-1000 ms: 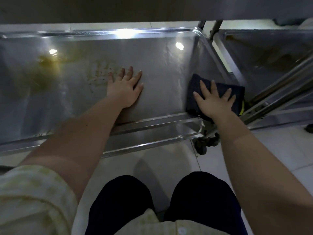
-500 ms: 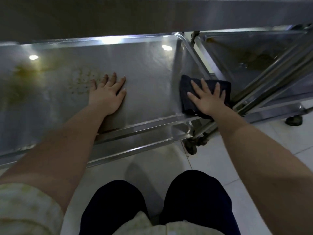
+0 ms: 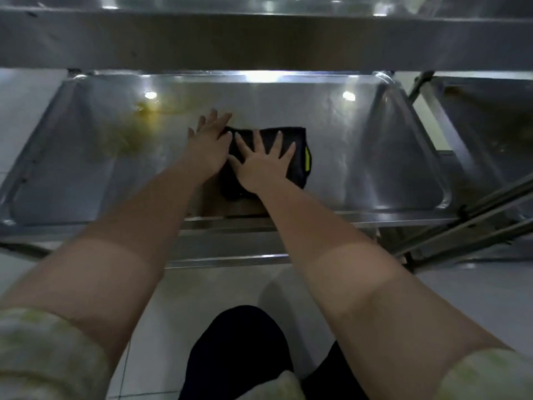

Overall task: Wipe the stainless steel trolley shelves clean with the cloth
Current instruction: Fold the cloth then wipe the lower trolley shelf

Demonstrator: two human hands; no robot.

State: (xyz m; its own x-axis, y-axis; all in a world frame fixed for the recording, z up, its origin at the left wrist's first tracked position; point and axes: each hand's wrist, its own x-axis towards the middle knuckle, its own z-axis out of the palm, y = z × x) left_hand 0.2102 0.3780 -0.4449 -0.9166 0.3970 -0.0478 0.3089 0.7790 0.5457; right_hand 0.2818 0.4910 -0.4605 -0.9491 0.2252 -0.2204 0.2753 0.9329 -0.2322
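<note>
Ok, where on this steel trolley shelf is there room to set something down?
Bare steel between the dark folded cloth and the shelf's right wall. Crowded mid-shelf: left hand, right hand at the cloth; yellowish stain further left.

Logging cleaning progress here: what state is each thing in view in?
shelf: yellowish stain on its left part, not yet wiped.
cloth: folded, lying flat on it.
right hand: fingers spread, pressing the cloth.
left hand: fingers straight, at the cloth's left edge.
</note>
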